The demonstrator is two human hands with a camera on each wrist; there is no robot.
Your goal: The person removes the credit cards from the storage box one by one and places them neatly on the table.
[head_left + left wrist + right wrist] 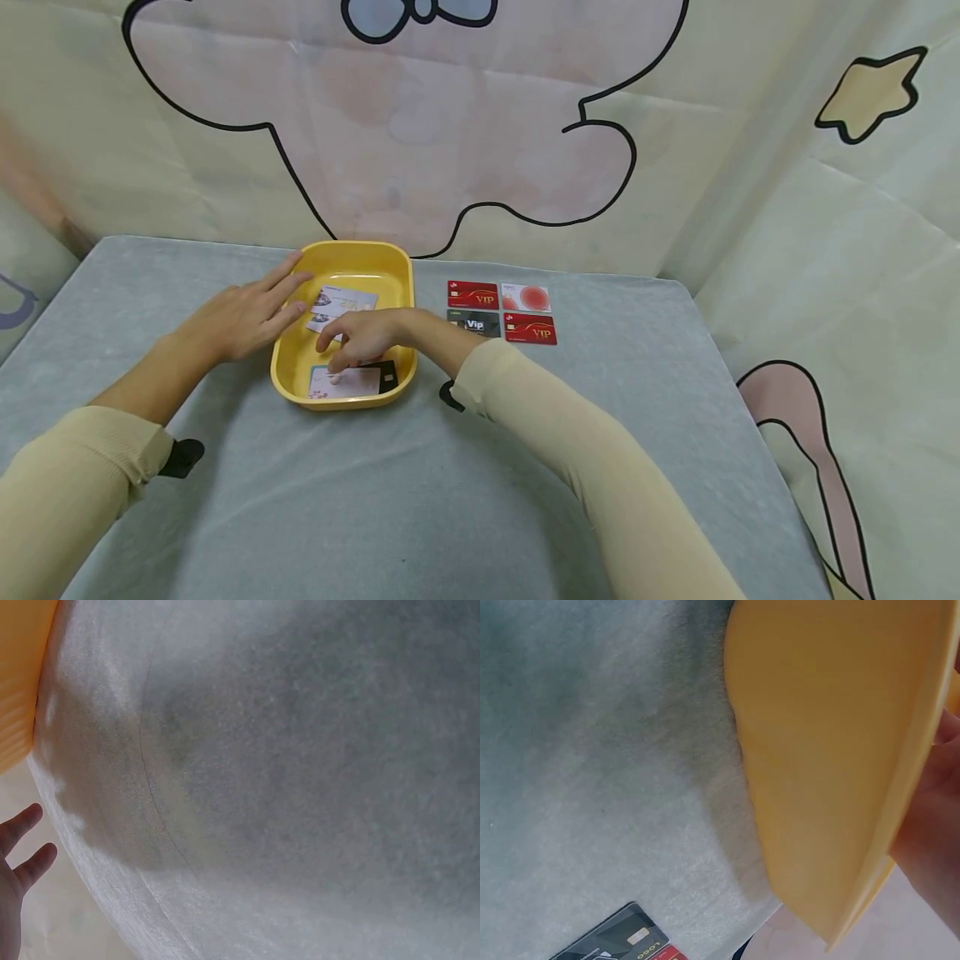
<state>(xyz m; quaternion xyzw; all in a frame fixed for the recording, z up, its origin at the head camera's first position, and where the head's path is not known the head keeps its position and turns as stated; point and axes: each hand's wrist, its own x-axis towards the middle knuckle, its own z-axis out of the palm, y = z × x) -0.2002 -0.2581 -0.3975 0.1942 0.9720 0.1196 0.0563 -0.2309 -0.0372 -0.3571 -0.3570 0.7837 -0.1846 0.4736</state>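
**Your right hand [367, 332] is down in the yellow tray [352, 258], your left hand [243, 318] at its rim**

The tray stands near the far edge of the table [315, 500], left of its middle. Your left fingers are straight and spread across the tray's left rim; they grip no card and seem to steady it. Your right hand reaches over the right rim, fingers bent and a little apart, one fingertip at the pinkish-white card [358, 383] by the tray's near edge. You cannot tell from here whether it has hold of that card.

A black card [388, 377] lies partly under the pinkish-white one, towards the near right corner. Two pale cards [345, 300] overlap at the tray's middle, partly behind your right hand.

Beside the tray's right edge, four cards form a block: red [474, 295] and red-circled [527, 297] at the back, dark grey [474, 322] and another red card [531, 328] in front.

The step in hand looks like picking a card. The next move calls for lifting one edge and pinching that card alone.
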